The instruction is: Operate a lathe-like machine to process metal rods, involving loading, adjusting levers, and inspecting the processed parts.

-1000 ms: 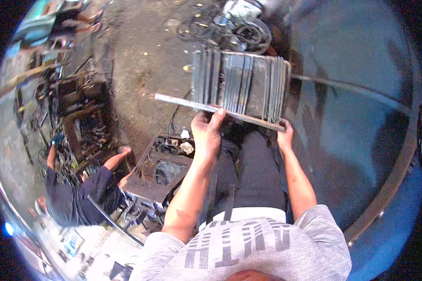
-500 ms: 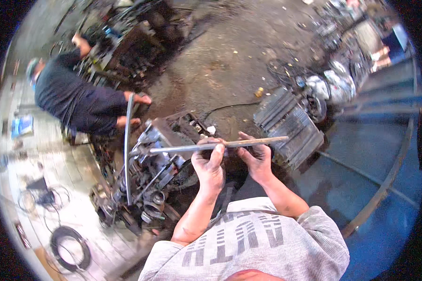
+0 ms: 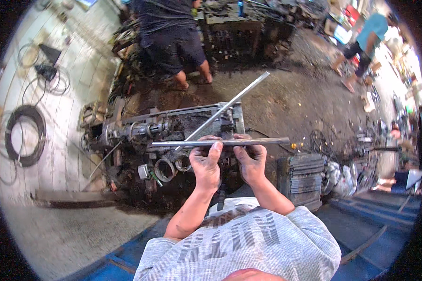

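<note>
My left hand [image 3: 205, 165] and my right hand [image 3: 252, 164] grip a slim grey metal rod [image 3: 274, 141] near its middle, close together, thumbs toward me. The rod lies level across my view, both ends free. Just beyond it is a greasy machine [image 3: 145, 130] with a shaft and a flat bed. A second metal bar [image 3: 248, 90] slants over that machine, its near end passing behind the held rod. Left of my left hand, round metal rings [image 3: 164, 169] sit low on the machine. What supports the slanting bar is unclear.
A person in dark clothes [image 3: 173, 51] stands at a cluttered workbench [image 3: 239, 37] ahead. Another person in a teal shirt [image 3: 371, 35] is at far right. A stack of ridged metal pieces [image 3: 302, 173] stands near my right forearm. A black hose coil [image 3: 26, 136] lies on pale flooring at left.
My view has swung left, so the machine and the person in dark clothes now appear straight ahead. The person in teal has come into view. Both hands still hold the rod, now more level.
</note>
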`<control>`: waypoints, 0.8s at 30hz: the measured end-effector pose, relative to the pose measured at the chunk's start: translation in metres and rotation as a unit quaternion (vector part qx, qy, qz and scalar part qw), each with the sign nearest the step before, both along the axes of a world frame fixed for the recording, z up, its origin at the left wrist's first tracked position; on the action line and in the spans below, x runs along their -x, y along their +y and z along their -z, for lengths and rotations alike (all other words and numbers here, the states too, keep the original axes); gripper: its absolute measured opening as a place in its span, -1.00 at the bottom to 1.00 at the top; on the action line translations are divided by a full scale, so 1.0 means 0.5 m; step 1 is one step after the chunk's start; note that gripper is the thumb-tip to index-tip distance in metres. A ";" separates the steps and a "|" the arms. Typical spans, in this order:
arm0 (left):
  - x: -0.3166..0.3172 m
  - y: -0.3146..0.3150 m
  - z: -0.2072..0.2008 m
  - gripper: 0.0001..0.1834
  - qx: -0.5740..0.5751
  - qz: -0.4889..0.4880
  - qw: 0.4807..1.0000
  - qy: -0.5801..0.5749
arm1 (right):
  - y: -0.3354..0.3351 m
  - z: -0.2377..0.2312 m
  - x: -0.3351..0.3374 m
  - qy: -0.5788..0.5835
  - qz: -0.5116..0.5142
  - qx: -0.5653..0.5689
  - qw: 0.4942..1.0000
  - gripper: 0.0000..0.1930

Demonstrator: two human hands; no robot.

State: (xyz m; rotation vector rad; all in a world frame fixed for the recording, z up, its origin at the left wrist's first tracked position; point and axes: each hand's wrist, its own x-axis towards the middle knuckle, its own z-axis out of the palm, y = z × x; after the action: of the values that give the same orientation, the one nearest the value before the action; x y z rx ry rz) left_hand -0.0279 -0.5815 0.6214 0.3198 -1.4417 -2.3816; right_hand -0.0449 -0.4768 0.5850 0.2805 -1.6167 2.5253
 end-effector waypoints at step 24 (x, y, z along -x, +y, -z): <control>-0.028 -0.049 -0.066 -0.82 0.135 -0.150 0.976 0.077 | -0.059 -0.091 0.062 -0.043 -0.210 -0.001 0.977 -0.75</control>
State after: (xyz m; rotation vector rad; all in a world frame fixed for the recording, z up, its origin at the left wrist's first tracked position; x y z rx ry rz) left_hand -0.0140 -0.6059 0.6545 0.2551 -1.5009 -1.9036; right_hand -0.0759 -0.5065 0.6307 0.5756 -1.7469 2.8760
